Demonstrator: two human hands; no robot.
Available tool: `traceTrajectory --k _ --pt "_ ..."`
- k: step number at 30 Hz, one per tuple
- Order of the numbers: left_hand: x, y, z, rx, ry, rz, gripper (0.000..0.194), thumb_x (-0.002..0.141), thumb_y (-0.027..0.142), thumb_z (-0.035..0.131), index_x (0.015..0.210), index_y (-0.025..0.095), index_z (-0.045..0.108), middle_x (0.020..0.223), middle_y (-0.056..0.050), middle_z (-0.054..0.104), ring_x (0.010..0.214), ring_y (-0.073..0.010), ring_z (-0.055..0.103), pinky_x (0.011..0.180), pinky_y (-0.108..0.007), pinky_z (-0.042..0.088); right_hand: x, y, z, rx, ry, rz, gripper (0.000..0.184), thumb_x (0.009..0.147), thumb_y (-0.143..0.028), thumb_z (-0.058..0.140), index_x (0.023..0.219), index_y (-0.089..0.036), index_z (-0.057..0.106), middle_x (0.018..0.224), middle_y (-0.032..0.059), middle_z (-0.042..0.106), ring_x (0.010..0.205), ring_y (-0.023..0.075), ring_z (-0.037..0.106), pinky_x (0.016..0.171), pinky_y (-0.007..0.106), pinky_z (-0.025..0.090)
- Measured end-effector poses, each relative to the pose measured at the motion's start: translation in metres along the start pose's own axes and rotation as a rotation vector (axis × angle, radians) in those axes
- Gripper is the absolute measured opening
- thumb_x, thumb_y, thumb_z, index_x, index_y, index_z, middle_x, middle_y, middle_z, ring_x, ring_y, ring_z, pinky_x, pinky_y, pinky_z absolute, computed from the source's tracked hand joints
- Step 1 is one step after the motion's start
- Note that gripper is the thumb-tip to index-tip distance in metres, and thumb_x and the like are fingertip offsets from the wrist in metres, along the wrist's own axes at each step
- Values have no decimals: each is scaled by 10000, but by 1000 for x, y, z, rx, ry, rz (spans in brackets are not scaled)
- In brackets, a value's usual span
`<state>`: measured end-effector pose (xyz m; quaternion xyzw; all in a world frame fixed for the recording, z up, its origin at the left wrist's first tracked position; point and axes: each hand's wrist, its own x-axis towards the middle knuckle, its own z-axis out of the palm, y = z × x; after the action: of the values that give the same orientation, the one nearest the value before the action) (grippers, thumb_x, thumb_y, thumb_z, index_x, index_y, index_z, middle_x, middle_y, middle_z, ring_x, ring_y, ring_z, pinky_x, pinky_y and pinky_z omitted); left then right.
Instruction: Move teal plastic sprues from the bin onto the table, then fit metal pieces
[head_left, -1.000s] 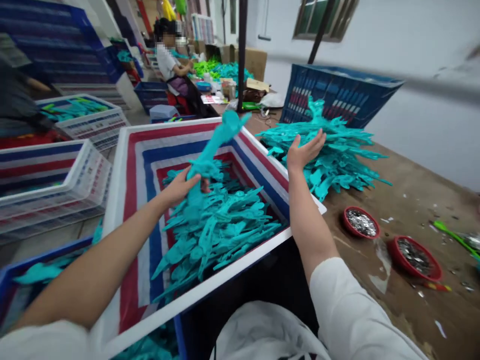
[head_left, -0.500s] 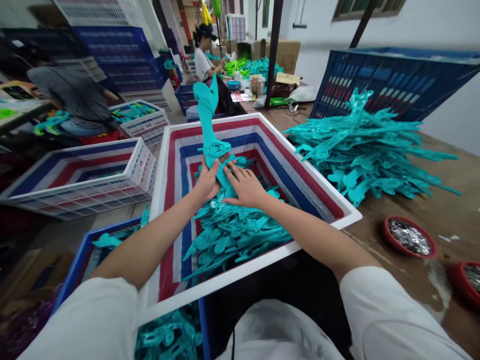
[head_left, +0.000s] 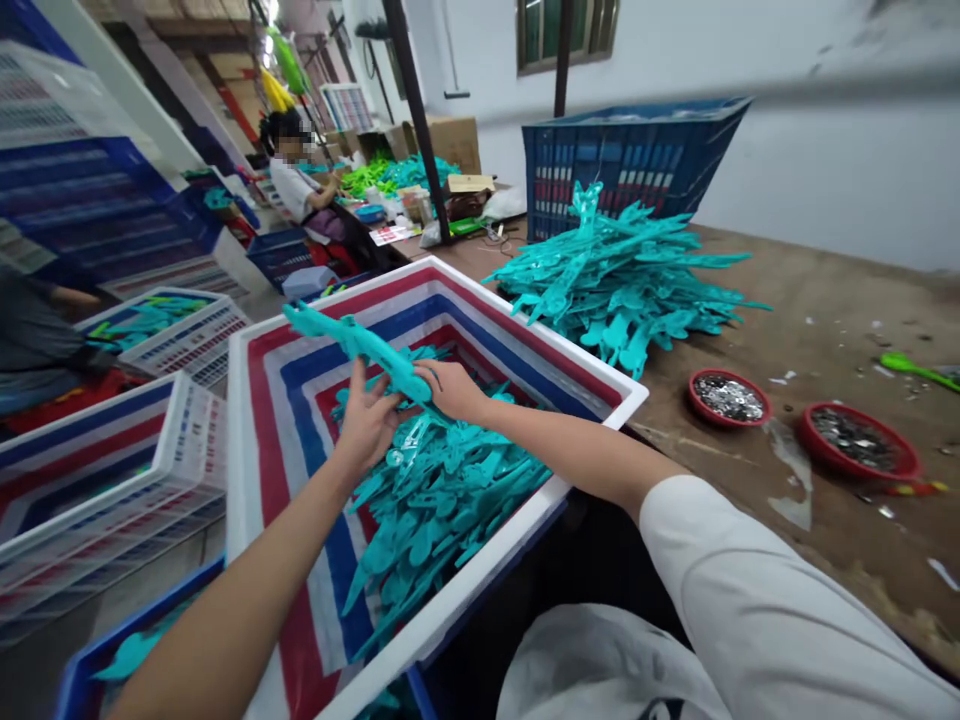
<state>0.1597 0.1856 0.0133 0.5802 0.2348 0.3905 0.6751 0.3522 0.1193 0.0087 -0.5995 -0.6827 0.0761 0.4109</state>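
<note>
Beside the brown desk (head_left: 825, 330), both hands, left (head_left: 367, 425) and right (head_left: 454, 392), are pinching a teal piece (head_left: 360, 345) at centre-left.

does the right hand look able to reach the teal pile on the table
Probably yes: the right hand need only cross the crate's rim, and nothing covers the pile, though that hand holds a teal piece.

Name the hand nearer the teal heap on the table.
Right. The right hand is over the striped crate, across its edge from the heap; the left hand is also over the crate, farther away.
</note>
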Motion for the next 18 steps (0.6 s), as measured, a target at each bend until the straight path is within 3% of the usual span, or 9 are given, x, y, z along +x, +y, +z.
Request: traceTrajectory --k 2,5,8,12,15,18 --pt "5 6 -8 -18 14 14 1135 762 335 1048 1722 563 488 1503 -58 777 1194 -327 863 1018 -554 762 3 -3 -5 24 74 37 436 1316 -265 410 1502 -196 799 1477 126 854 1405 260 816 1222 389 619" --pt "6 9 -14 -62 -49 -1 947 820 559 1062 1631 493 578 1513 -77 784 1240 -361 850 1001 -567 765 0 -10 -6 -108 -15 -73 372 1282 -286 572 1585 -166 752 1561 176 812 1419 288 812 1200 391 632" --pt "3 -1 -8 -38 -30 -13 1067 750 626 1143 1630 480 559 1481 -70 798 1265 -357 841 986 -508 769 -7 -20 1 -243 -128 -180 436 1263 -315 630 1630 -97 717 1639 246 750 1435 334 805 1160 420 660" --pt "3 -14 -2 -92 -18 -51 1083 740 538 1183 1623 456 563 1262 -2 825 1203 -317 852 997 -489 775 -7 -26 0 -174 -151 -145 390 1251 -301 643 1581 -135 770 1626 167 780 1475 321 792 1195 423 670" --pt "6 -10 -3 -148 -23 -62 992 787 412 1149 1607 410 592 1290 -34 840 1197 -359 868 983 -517 789 3 -21 -19 -103 -6 21 289 1229 -259 670 1454 -211 844 1452 43 878 1368 237 842 1204 328 662" --pt "5 4 -5 -176 31 -43 962 802 249 1025 1644 377 579 1455 -95 818 1209 -415 881 981 -592 795 14 -9 -55 -70 277 279 325 1253 -231 543 1326 -165 852 1314 75 904 1263 224 859 1198 356 666"
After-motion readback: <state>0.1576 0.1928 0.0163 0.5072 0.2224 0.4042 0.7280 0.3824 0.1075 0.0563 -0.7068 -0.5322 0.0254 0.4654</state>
